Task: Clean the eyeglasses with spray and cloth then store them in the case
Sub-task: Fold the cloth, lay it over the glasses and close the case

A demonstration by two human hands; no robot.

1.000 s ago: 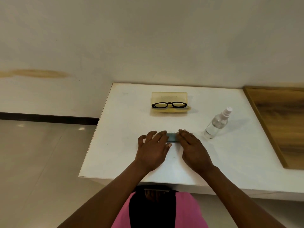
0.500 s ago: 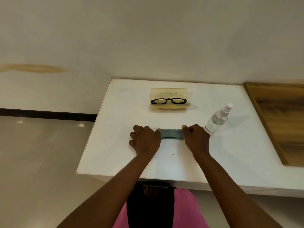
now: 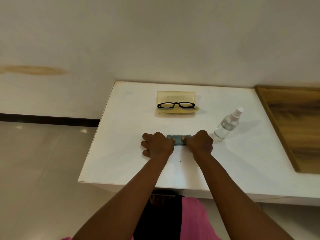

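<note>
Grey-blue cloth (image 3: 178, 139) lies on the white table (image 3: 121, 135), each end pinched between closed fingers of left hand (image 3: 158, 144) and right hand (image 3: 199, 142)

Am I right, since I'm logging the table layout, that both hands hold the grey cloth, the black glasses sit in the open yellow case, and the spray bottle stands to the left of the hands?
Not quite: the head view shows the spray bottle standing to the right of the hands, beside the right hand. The rest holds: the left hand and right hand hold the grey cloth, and the black glasses sit in the open yellow case.
</note>
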